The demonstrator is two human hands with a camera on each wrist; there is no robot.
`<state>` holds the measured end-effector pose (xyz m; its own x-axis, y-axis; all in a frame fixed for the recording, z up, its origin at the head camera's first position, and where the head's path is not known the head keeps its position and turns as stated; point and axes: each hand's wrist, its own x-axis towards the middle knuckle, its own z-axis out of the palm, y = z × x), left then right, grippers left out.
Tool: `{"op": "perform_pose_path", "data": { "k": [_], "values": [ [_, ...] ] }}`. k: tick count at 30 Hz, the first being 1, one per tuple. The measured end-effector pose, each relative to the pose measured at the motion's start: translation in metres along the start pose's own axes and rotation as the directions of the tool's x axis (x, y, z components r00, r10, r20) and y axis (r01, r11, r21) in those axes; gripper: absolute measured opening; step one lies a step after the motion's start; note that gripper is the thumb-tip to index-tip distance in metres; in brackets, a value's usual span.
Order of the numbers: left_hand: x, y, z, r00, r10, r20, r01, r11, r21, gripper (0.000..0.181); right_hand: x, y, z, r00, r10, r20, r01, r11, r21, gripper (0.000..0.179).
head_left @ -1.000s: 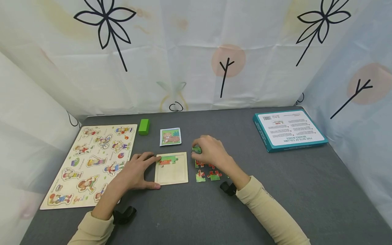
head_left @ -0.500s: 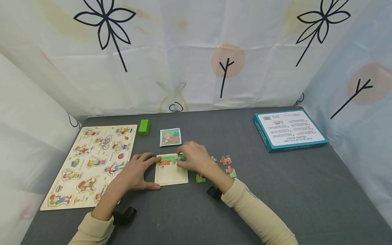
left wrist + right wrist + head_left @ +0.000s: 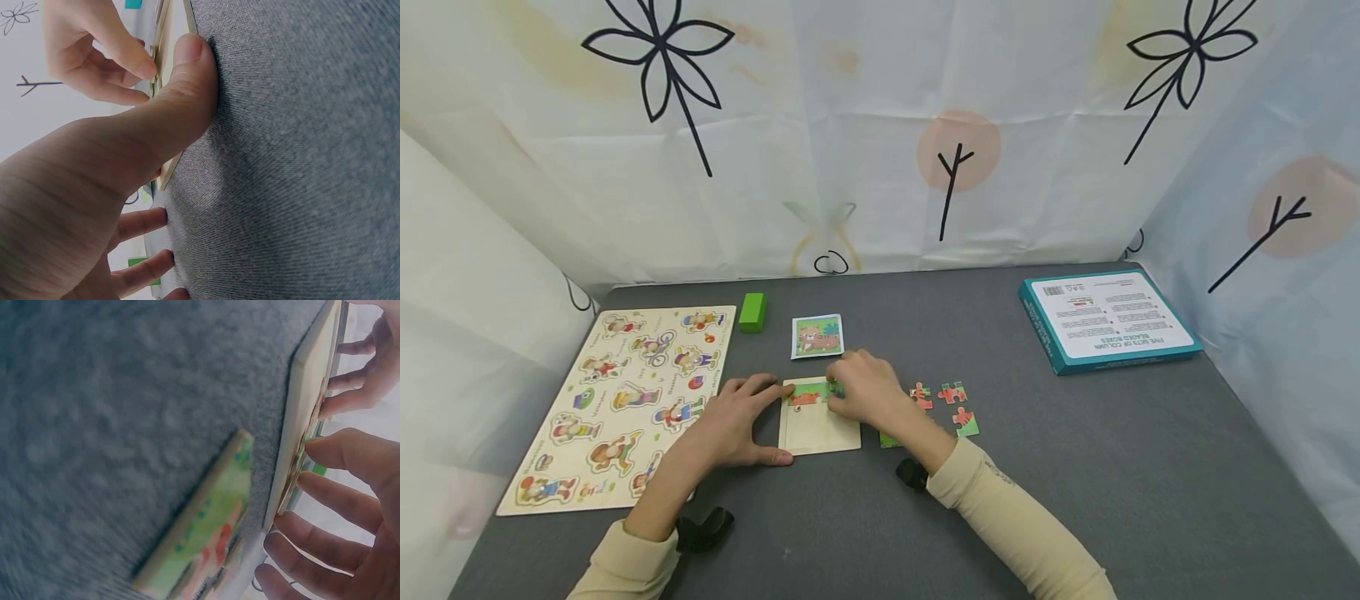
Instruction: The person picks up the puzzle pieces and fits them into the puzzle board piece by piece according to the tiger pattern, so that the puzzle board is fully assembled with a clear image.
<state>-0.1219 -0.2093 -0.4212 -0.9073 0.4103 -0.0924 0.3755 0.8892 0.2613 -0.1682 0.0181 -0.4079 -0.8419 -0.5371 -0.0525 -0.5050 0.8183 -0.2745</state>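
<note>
The right hand (image 3: 867,387) pinches a green puzzle piece (image 3: 836,388) in its grip over the far right part of the wooden tray (image 3: 820,433) on the worktop (image 3: 850,525); the left hand (image 3: 741,421), grip released, touches the tray's left side.

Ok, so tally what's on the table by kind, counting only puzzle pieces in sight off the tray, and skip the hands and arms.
Loose puzzle pieces: 4
Puzzle tray: 1
Large picture board: 1
Small square picture: 1
Green block: 1
Teal box: 1
Total: 9, though more pieces may be hidden.
</note>
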Motion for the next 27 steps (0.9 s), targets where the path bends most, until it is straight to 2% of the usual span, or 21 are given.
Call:
{"op": "perform_pose_path", "data": {
  "k": [10,20,27],
  "values": [
    [0.0,0.0006,0.0,1.0,-0.008,0.008,0.008,1.0,-0.007,0.099,-0.0013,-0.0004,0.0,1.0,0.019,0.012,-0.019,1.0,0.003,0.024],
    [-0.0004,0.0004,-0.0002,1.0,-0.012,0.005,0.012,1.0,-0.01,0.099,-0.0017,-0.0013,0.0008,1.0,0.014,-0.011,-0.014,1.0,-0.007,0.014],
    [-0.0006,0.0008,-0.0009,1.0,-0.01,0.01,0.01,1.0,-0.014,0.099,-0.0015,-0.0025,-0.0014,1.0,0.022,0.015,-0.022,0.999,-0.023,0.021]
  ]
}}
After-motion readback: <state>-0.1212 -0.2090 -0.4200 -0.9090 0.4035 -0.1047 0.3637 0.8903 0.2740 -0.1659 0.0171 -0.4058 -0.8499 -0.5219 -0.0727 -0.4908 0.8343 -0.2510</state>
